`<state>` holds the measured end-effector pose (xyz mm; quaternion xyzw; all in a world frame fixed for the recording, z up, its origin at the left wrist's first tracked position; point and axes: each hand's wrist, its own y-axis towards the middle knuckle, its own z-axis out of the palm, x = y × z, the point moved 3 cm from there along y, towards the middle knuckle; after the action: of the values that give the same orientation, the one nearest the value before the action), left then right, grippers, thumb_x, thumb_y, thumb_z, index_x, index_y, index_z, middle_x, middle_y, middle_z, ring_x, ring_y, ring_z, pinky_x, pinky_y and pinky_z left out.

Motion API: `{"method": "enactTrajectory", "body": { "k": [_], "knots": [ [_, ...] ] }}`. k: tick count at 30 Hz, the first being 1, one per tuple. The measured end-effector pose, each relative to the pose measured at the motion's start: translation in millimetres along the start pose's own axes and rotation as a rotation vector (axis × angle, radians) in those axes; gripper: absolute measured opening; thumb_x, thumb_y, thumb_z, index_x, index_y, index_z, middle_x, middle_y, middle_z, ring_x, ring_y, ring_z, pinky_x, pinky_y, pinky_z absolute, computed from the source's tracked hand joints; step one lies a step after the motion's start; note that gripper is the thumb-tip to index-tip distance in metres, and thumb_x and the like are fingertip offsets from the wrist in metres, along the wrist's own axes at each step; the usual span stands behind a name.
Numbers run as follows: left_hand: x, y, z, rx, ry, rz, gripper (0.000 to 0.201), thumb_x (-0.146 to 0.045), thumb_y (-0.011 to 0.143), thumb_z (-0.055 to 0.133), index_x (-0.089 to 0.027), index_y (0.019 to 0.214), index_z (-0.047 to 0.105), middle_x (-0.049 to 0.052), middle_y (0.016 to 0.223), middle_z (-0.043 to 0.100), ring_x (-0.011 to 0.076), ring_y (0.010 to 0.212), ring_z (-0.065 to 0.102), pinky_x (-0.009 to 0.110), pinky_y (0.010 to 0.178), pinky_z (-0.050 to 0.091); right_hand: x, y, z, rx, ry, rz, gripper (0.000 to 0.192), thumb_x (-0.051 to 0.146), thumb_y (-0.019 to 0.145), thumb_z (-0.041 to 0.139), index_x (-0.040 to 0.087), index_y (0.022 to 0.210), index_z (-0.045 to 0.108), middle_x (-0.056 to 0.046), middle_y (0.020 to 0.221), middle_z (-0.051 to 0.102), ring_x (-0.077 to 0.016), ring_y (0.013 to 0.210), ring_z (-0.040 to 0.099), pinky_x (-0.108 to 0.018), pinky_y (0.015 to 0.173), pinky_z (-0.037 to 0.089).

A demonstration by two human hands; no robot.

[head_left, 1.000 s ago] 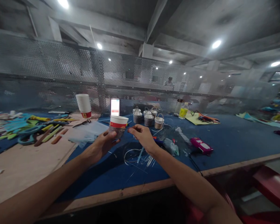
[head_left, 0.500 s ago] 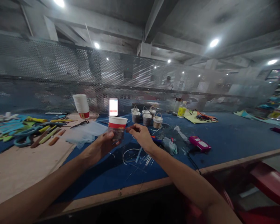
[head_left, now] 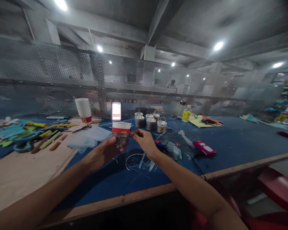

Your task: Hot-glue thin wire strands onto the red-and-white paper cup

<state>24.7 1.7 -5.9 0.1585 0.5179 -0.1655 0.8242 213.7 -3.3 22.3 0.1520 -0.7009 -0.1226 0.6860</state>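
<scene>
A paper cup (head_left: 121, 128), white at the rim with a red band, is wrapped in dark, rough-looking material around its lower part. My left hand (head_left: 109, 146) grips it from the left and below, thumb on the near side. At the cup's right side is my right hand (head_left: 141, 137), its thumb and fingertips pinched together. Whatever lies in that pinch is too small to make out. Beyond the hands stand several small cup buckets (head_left: 150, 122) with looped handles and grey-brown wrapped sides.
A stack of paper cups (head_left: 83, 108) stands at the back left, near a lit phone (head_left: 116, 111). Scissors (head_left: 24, 142) and clay tools lie left. Thin wires (head_left: 152, 164), a magenta device (head_left: 204, 149) and a yellow-labelled bottle (head_left: 187, 113) are to the right.
The cup has tipped slightly more upright in my left hand and sits a little lower. My right hand has shifted very slightly beside it, still pinched.
</scene>
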Motion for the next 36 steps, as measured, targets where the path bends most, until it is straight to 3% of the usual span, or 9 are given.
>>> {"method": "enactTrajectory", "body": {
  "k": [7,12,24,36],
  "knots": [
    [-5,-1,1.4,-0.021,0.077,0.043,0.04,-0.045,0.082,0.081,-0.022,0.115,0.079,0.013,0.131,0.075,0.0313,0.12,0.069,0.038,0.093,0.057,-7,1,0,-0.025,0.017,0.022,0.03,0.046,0.079,0.076,0.017,0.076,0.067,0.005,0.064,0.054,-0.0103,0.061,0.043,-0.024,0.058,0.035],
    [-6,1,0.9,-0.106,0.107,0.115,0.043,-0.034,0.077,0.088,-0.022,0.117,0.077,0.011,0.127,0.078,0.0278,0.113,0.073,0.036,0.095,0.058,-11,4,-4,-0.037,-0.005,0.006,0.027,0.044,0.082,0.071,0.017,0.077,0.066,0.005,0.063,0.052,-0.0102,0.059,0.043,-0.024,0.058,0.035],
    [0,3,-0.7,-0.189,0.206,0.136,0.043,-0.03,0.072,0.092,-0.019,0.112,0.08,0.012,0.12,0.08,0.0282,0.112,0.073,0.037,0.098,0.056,-5,-3,-1,-0.019,-0.214,-0.117,0.031,0.048,0.088,0.068,0.019,0.076,0.068,0.002,0.071,0.064,-0.0145,0.069,0.055,-0.027,0.069,0.043],
    [1,5,-0.9,-0.134,0.16,0.088,0.037,-0.029,0.077,0.087,-0.018,0.112,0.082,0.014,0.119,0.081,0.0303,0.111,0.074,0.039,0.099,0.056,2,-4,-3,-0.041,-0.25,-0.175,0.027,0.044,0.091,0.066,0.02,0.079,0.068,0.0,0.073,0.064,-0.0156,0.069,0.057,-0.027,0.068,0.043]
  ]
}}
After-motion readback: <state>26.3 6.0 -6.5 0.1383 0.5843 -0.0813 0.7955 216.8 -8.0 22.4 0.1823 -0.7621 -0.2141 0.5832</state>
